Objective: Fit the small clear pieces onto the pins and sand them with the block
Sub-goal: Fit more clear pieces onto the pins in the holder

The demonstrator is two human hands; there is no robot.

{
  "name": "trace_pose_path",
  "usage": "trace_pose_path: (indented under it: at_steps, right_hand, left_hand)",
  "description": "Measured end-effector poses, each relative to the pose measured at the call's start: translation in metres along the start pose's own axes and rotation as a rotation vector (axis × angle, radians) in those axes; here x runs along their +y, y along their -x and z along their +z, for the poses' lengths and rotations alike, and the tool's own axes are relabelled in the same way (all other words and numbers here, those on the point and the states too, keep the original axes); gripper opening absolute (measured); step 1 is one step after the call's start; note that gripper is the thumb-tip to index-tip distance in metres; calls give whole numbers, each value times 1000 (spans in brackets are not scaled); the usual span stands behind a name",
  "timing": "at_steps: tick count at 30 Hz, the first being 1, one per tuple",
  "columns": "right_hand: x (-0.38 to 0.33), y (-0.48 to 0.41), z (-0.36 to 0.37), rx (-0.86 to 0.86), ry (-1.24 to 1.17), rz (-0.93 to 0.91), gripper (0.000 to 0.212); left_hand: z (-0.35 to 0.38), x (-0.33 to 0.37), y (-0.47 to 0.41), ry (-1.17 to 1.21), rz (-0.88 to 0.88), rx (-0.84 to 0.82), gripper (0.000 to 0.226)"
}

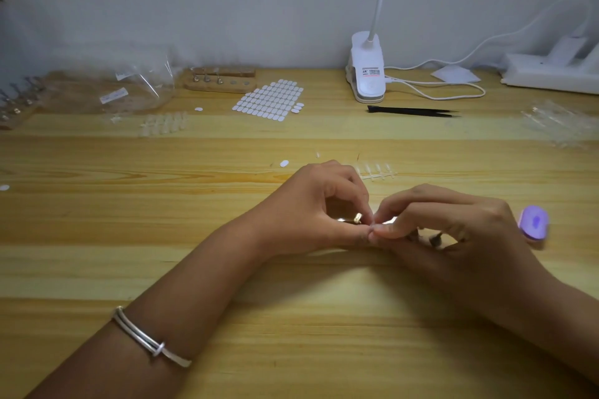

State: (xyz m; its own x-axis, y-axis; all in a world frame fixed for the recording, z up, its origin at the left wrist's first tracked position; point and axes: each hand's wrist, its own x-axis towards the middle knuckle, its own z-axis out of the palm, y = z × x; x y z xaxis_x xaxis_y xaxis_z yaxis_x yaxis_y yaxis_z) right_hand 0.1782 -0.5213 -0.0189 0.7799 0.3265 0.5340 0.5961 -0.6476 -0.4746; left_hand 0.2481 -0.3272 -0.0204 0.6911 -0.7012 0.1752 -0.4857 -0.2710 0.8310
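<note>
My left hand (pixel 319 209) pinches a small brass-coloured pin (pixel 357 218) between thumb and forefinger, low over the wooden table (pixel 194 269). My right hand (pixel 453 230) meets it fingertip to fingertip and pinches a small clear piece (pixel 389 221) at the pin's end. A dark pin base (pixel 434 239) shows under my right fingers. A strip of clear pieces (pixel 376 171) lies just beyond my hands. The purple sanding block (pixel 534 223) lies on the table right of my right hand, untouched.
A wooden pin stand (pixel 220 79) and a sheet of white oval stickers (pixel 269 100) sit at the back. Clear bags (pixel 136 91), more clear pieces (pixel 165 123), black tweezers (pixel 413 111), a clip lamp (pixel 368 71), cables and a power strip (pixel 551 70) line the far edge.
</note>
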Motion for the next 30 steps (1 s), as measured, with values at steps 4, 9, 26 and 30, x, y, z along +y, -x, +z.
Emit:
trace_pose_path:
  at_steps: [4, 9, 26, 30]
  right_hand:
    - [0, -9, -15, -110, -146, 120, 11]
    - [10, -29, -30, -282, -227, 425, 14]
    - [13, -47, -26, -602, -527, 638, 27]
    - [11, -48, -24, -590, -538, 649, 24]
  left_hand:
    - [1, 2, 0, -34, -5, 0, 12]
    - [-1, 9, -1, -69, -47, -14, 12]
    - [15, 27, 12, -371, -18, 324, 18]
    - [22, 30, 16, -359, -51, 385, 14]
